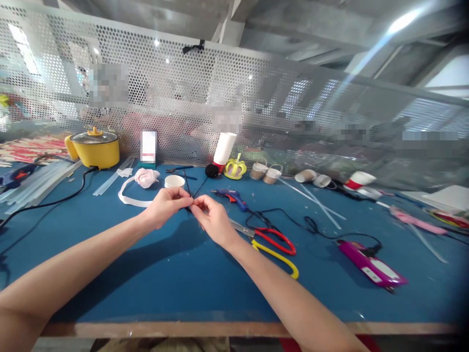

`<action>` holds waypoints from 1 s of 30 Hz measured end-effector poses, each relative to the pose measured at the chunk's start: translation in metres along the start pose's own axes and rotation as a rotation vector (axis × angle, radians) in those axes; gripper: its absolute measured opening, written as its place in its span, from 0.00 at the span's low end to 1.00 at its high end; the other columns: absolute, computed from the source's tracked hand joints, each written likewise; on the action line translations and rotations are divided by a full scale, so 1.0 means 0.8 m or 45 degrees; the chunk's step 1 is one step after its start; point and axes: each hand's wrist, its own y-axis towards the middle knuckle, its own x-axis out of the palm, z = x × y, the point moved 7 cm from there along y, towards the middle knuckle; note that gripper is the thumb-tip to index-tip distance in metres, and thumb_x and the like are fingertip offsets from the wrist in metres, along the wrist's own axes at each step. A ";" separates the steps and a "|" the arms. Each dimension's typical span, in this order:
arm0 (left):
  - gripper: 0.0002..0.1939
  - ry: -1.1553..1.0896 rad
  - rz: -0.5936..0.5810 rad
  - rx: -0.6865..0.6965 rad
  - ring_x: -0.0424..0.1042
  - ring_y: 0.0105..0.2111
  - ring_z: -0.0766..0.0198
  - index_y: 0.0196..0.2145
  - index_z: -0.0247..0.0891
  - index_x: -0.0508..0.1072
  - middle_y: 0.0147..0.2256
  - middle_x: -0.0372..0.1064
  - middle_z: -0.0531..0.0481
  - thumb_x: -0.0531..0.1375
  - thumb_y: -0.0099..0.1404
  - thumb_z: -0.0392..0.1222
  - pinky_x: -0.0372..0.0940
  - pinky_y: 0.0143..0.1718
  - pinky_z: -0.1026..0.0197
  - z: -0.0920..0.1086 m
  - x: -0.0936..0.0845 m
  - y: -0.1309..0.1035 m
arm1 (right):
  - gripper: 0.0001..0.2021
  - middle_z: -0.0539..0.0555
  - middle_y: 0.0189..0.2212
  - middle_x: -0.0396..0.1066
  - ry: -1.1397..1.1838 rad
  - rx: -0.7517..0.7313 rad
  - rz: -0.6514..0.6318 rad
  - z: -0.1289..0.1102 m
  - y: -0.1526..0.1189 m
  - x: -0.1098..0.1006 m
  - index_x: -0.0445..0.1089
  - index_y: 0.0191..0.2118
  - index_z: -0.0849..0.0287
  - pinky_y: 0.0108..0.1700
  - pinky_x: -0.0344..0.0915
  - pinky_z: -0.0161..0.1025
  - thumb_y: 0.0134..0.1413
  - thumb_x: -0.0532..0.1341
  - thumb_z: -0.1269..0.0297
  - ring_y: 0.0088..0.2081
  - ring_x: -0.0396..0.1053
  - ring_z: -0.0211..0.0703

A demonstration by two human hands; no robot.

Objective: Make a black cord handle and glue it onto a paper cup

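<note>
My left hand [163,207] and my right hand [214,218] meet above the middle of the table, thumbs and fingertips pinched together. Between them they hold thin black stems [187,184], which cross and stick up from the fingers. A fuzzy black ball [211,170] is just beyond; whether a stem joins it I cannot tell. Behind my left hand are a white paper cup [174,182] and a white band [132,200] with a pale pink fabric rose [146,178]. Large scissors [273,239] with red and yellow handles lie partly under my right forearm.
A blue glue gun [234,197] lies beyond my right hand, its cord running to a purple power strip [372,264]. Along the perforated panel [176,93] stand a yellow electric pot [97,150], stacked cups [224,149], a yellow crown-like piece [235,168] and small baskets [272,175].
</note>
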 end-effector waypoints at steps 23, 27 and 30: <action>0.09 -0.023 -0.054 -0.017 0.58 0.19 0.76 0.23 0.33 0.67 0.22 0.66 0.55 0.65 0.45 0.37 0.50 0.19 0.68 0.003 0.003 0.000 | 0.09 0.43 0.16 0.60 0.325 0.141 -0.074 0.011 0.003 0.003 0.63 0.28 0.61 0.15 0.55 0.29 0.46 0.60 0.59 0.13 0.57 0.28; 0.09 0.009 -0.045 -0.013 0.56 0.17 0.76 0.23 0.33 0.68 0.20 0.65 0.55 0.64 0.46 0.38 0.49 0.18 0.68 0.004 0.003 0.000 | 0.10 0.44 0.18 0.62 0.400 0.191 -0.064 0.017 0.004 0.004 0.63 0.28 0.61 0.14 0.55 0.29 0.45 0.61 0.59 0.13 0.57 0.28; 0.08 0.064 -0.024 0.008 0.54 0.16 0.76 0.21 0.33 0.68 0.18 0.62 0.56 0.64 0.47 0.39 0.47 0.17 0.68 0.005 0.003 -0.001 | 0.10 0.44 0.16 0.61 0.298 0.153 -0.047 0.014 0.004 0.002 0.63 0.28 0.61 0.15 0.55 0.29 0.46 0.60 0.59 0.13 0.57 0.28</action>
